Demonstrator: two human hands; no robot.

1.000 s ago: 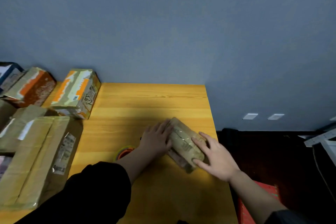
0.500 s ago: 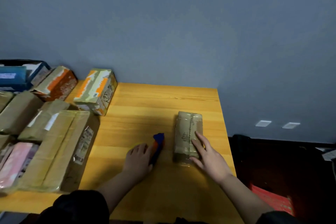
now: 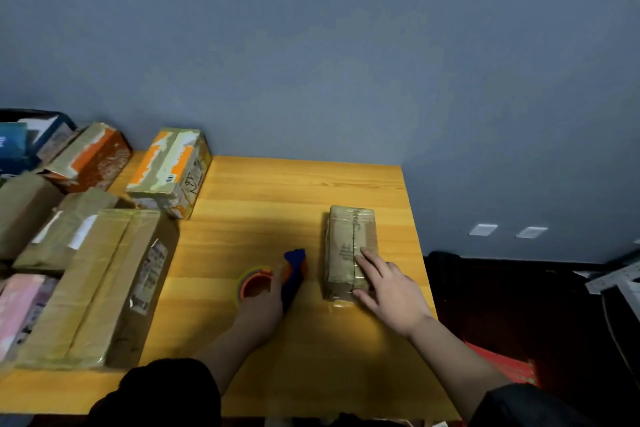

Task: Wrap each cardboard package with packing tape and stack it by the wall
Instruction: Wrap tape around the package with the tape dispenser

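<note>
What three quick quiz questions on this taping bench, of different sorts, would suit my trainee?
1. True or false: the right hand rests with straight fingers on the small tape-wrapped brown cardboard package.
2. Which thing does the left hand grip? A) the orange-and-blue tape dispenser with its roll B) the orange-and-green printed carton C) the long flat brown box
3. Fill in: the small package lies near the ___ edge of the yellow wooden table.

Key: 1 true; 2 A; 3 right.
</note>
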